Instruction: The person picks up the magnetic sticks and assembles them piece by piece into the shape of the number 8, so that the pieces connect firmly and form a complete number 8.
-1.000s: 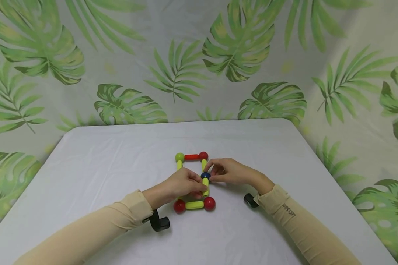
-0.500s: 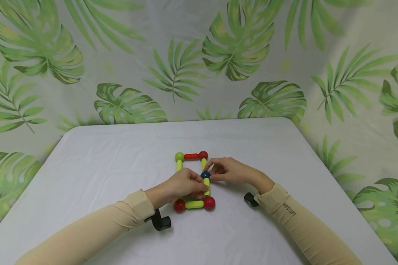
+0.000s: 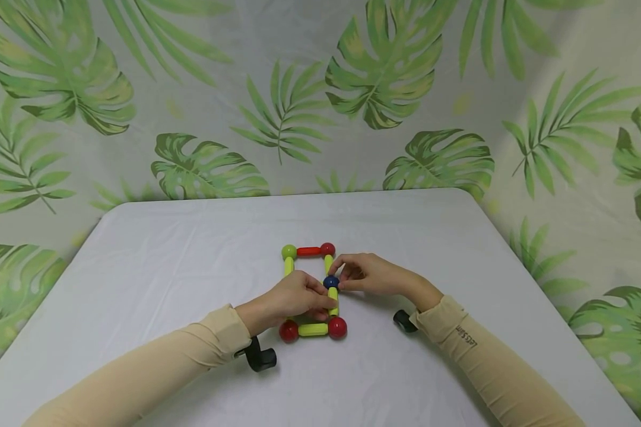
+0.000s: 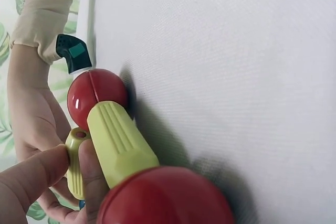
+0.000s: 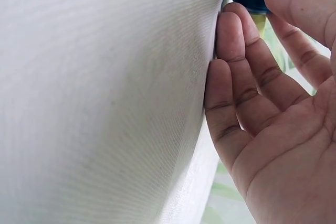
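Note:
My left hand pinches a yellow-green rod between thumb and fingers. One end of this rod meets a blue ball, and its other end points at the near right red ball. Whether that end touches the red ball I cannot tell. The blue ball is pinched by the thumb and fingers of my right hand; other fingertips rest on the white cloth in the right wrist view. Beyond the blue ball, another yellow-green rod leads to the far red ball.
A red rod joins the far red ball to a green ball. Yellow-green rods form the left side and near side, with a red ball at the near left corner. My left hand partly covers the left side.
The rod's near end has swung slightly right with my left hand, into line with the near right red ball. My right hand has stayed at the blue ball.

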`<action>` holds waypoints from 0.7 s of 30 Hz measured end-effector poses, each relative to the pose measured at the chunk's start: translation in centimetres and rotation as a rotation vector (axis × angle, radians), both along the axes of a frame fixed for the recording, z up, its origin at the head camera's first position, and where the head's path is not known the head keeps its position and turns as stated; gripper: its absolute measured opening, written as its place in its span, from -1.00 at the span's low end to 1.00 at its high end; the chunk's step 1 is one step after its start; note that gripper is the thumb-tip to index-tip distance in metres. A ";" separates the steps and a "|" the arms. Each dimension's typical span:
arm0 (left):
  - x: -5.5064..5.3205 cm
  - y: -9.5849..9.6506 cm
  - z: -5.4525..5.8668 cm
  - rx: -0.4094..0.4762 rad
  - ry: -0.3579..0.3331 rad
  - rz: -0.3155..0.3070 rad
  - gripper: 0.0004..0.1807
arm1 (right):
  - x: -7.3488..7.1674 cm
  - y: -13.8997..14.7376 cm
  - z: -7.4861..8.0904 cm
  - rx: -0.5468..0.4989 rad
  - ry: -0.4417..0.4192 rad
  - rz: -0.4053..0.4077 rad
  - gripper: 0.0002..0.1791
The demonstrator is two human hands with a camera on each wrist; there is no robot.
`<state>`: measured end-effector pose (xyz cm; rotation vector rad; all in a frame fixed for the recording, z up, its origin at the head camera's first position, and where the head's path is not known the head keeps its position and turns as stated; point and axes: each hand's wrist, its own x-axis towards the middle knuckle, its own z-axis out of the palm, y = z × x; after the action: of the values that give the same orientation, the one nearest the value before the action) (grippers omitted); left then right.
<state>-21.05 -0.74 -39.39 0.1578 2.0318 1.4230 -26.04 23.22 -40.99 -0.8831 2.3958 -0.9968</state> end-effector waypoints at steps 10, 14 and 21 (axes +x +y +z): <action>-0.1 0.4 -0.4 -0.017 0.005 0.029 -0.81 | 0.1 0.0 -0.1 -0.002 -0.010 -0.008 -0.70; 0.0 0.4 -0.4 -0.021 0.014 0.028 -0.81 | 0.1 -0.1 -0.1 -0.004 -0.013 -0.008 -0.70; 0.2 0.5 -0.3 -0.035 0.032 0.019 -0.79 | 0.2 -0.1 0.0 -0.016 -0.017 0.003 -0.71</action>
<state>-20.89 -0.20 -39.66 0.1477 2.0879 1.4041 -25.84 23.10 -40.96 -0.8805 2.3745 -1.0201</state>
